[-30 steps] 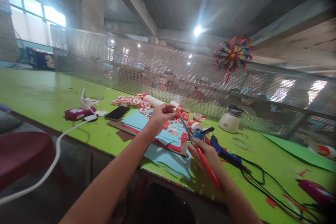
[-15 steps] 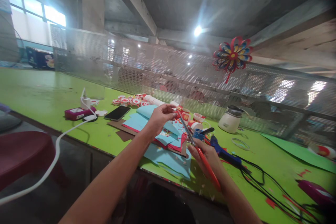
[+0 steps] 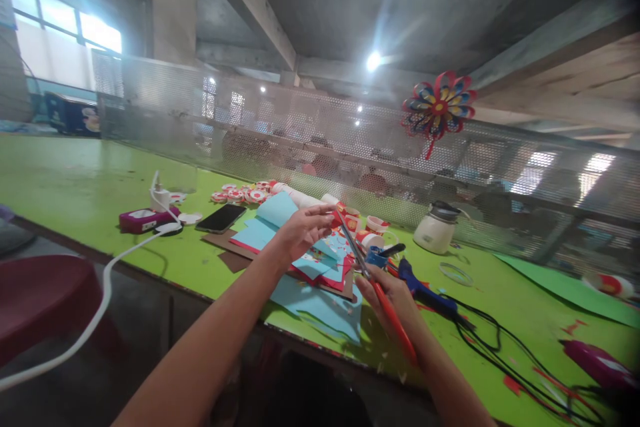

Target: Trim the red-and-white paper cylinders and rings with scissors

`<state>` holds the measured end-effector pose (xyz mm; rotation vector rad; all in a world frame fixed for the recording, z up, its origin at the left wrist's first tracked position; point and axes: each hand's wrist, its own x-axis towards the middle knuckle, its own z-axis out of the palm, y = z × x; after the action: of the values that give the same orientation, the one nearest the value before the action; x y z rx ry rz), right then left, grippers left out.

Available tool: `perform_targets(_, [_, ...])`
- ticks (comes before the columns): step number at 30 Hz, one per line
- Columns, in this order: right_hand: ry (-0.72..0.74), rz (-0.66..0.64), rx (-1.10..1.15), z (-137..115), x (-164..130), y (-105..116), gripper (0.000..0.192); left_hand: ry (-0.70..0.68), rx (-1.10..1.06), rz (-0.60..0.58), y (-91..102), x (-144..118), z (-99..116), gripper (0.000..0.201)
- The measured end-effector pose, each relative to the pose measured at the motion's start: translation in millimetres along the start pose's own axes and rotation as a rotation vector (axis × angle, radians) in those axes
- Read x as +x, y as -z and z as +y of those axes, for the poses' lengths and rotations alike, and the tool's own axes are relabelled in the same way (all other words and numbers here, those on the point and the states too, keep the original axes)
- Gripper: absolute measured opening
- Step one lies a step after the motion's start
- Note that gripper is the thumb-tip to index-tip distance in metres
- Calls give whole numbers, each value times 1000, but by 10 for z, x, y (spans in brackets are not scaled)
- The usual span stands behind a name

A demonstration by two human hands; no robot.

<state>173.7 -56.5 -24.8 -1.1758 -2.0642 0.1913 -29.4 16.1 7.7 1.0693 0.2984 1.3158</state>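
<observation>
My right hand (image 3: 387, 290) is wrapped round the orange-red handles of a pair of scissors (image 3: 361, 260). The metal blades point up and away, towards my left fingertips. At those blade tips, my left hand (image 3: 307, 230) pinches a small red paper piece (image 3: 338, 218) between its fingertips; its exact shape is too small to make out. Below the left hand lies a pile of light blue paper sheets (image 3: 263, 230), with red and brown sheets under them and small scraps on top. Another blue sheet (image 3: 330, 313) lies nearer the table edge.
A blue glue gun (image 3: 425, 290) with black cord lies right of my right hand. Red-and-white paper cups (image 3: 375, 225), a cream kettle (image 3: 434, 230) and a phone (image 3: 221, 217) stand or lie on the green table (image 3: 65, 173). A perforated metal screen (image 3: 300, 127) runs behind, bearing a paper flower (image 3: 440, 107).
My left fingers have straightened somewhat and shifted slightly at the scissor tips. My right hand keeps its grip on the scissors. The whole view has shifted a little.
</observation>
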Motion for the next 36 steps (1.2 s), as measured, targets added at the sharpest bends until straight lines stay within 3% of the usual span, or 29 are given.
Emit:
perform_targets(7, [1,35,42,-16,0,-5,43,61,81,56,-55,-21,-16,16])
perform_targets(27, [-5,54,44,-87,-2,12,44,9,43,63,-145,-66,-1,20])
perform_targets(36, [-7,58,5,14,8,-36,48,-46,15,47,-143,-41,-27,22])
